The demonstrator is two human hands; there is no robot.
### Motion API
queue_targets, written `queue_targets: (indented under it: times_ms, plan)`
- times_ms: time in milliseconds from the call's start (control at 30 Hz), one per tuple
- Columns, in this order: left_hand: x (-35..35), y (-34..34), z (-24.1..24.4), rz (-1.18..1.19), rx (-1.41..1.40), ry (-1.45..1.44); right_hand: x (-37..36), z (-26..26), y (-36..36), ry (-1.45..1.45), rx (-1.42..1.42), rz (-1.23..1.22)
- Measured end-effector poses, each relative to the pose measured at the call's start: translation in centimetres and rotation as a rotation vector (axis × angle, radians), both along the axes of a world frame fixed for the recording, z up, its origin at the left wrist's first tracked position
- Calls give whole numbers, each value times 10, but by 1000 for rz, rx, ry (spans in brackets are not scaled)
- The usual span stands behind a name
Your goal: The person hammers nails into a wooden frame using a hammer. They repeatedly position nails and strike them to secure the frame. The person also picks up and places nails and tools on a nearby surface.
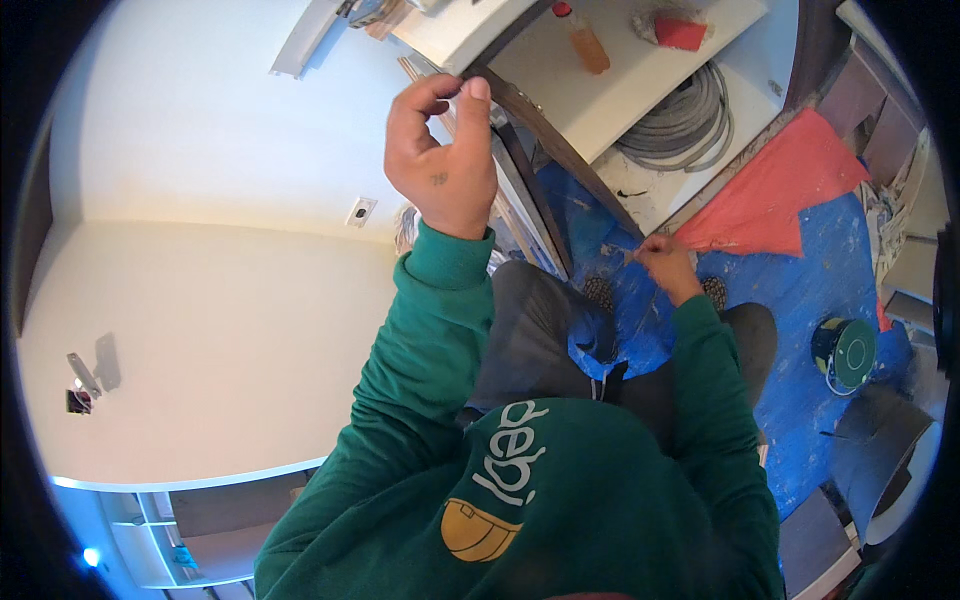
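My left hand (pixel 442 161) is raised at the upper end of a dark wooden edge of an open white cabinet (pixel 562 97). Its thumb and forefinger are bent towards each other at that edge; whether they grip it cannot be told. Lower down, my right hand (pixel 667 266) is at the cabinet's near corner, fingers curled together beside a small pale thing that is too unclear to name. Inside the cabinet are a coil of grey cable or hose (pixel 675 124), a plastic bottle of orange liquid (pixel 587 46) and a red piece (pixel 679 33).
A red sheet (pixel 780 195) lies on the blue floor covering (pixel 787 420), with a dark lidded bucket (pixel 846 352) at the right. Long strips (pixel 525 180) lean beside the cabinet. On the left, the wall bears a socket (pixel 361 212) and an open electrical box (pixel 78 402).
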State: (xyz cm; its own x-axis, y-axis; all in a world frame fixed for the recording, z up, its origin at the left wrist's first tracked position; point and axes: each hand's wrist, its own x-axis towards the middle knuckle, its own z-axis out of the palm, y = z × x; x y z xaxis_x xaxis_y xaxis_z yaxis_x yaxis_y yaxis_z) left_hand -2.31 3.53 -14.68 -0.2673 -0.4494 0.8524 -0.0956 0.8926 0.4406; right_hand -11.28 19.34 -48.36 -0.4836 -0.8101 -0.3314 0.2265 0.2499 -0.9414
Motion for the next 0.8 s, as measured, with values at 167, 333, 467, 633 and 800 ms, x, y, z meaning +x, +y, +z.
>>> queue_targets:
  times_ms: [167, 333, 467, 633, 800]
  plan:
    - [9, 0, -2, -23, -200, -93, 15, -9, -10, 258, 6, 95]
    - [10, -5, -8, -94, -256, -73, 35, -15, -14, 116, -28, 297]
    - [8, -4, -12, -95, -308, -47, 47, 2, -13, 122, -42, 327]
    - [9, 3, -1, -63, -332, -75, 57, 11, -15, 192, -18, 305]
    - [12, 1, -2, -99, -283, -94, 61, -1, -14, 329, 7, 296]
